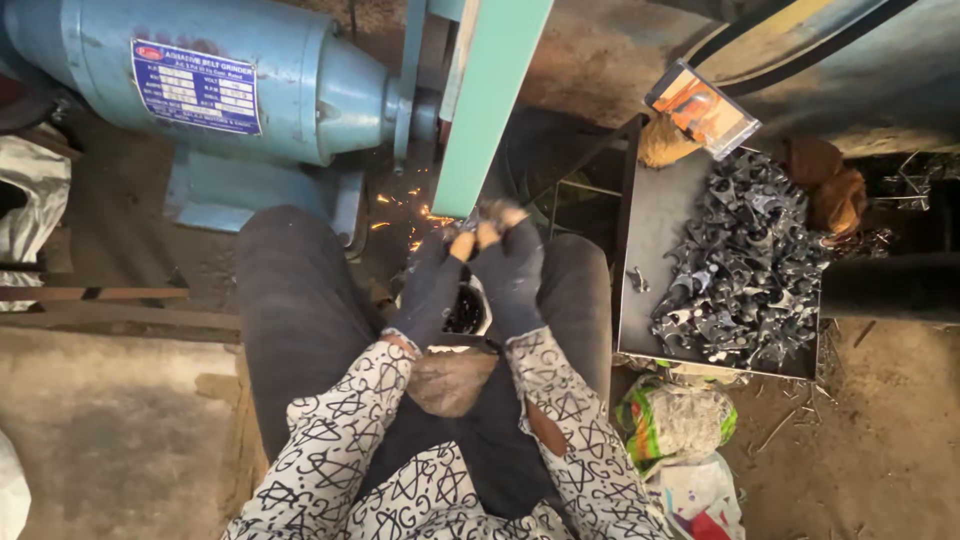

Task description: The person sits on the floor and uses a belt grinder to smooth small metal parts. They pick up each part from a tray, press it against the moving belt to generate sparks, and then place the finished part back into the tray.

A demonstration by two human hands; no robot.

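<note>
Above our grip runs the green belt point(490, 100) of the blue grinder point(200, 90), and to the right of the grip a tray point(650, 230) holds a heap of dark metal parts point(745, 265). Our gloved left hand point(432, 285) and right hand point(512, 270) together pinch one small part point(487, 212) against the belt, where sparks point(415, 215) fly leftward. We judge it best to press lightly and keep the bare fingertips point(463, 245) behind the part.
</note>
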